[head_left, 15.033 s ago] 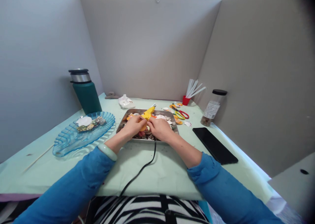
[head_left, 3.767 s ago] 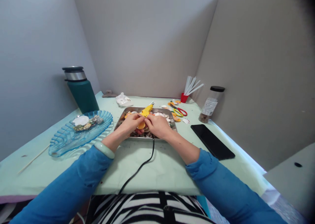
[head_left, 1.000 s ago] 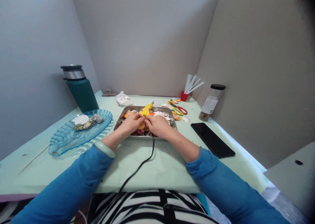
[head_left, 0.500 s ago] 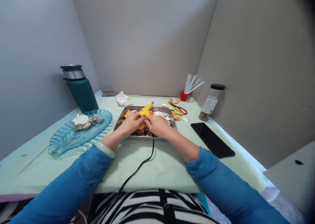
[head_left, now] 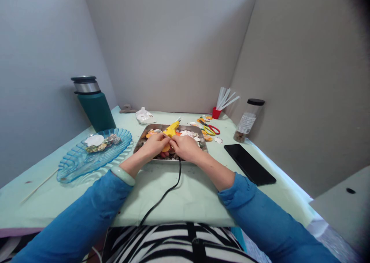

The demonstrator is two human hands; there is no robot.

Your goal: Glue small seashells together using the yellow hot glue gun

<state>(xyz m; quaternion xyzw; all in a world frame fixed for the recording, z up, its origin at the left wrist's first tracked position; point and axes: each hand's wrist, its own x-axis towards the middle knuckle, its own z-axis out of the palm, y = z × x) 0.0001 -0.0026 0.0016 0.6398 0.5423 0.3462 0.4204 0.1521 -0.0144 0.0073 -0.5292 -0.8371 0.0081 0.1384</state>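
My left hand point(head_left: 155, 144) and my right hand point(head_left: 186, 146) meet over a metal tray point(head_left: 139, 141) filled with shells. Both have their fingers pinched together, the fingertips touching or nearly so. Whatever small thing they pinch is mostly hidden by the fingers. An orange shell point(head_left: 165, 148) shows just beneath the fingertips; whether it is held I cannot tell. Right behind the hands, a yellow glue gun point(head_left: 171, 129) lies across the tray, nozzle pointing away. Its black cord point(head_left: 164, 195) runs from the tray to the table's front edge.
At left, a blue glass dish point(head_left: 78, 164) holds shells, beside a green bottle point(head_left: 96, 110) and a thin stick point(head_left: 39, 186). Scissors point(head_left: 212, 129), loose shells point(head_left: 218, 140), a red cup point(head_left: 216, 113) of glue sticks, a jar point(head_left: 246, 122) and a black phone point(head_left: 249, 164) are to the right.
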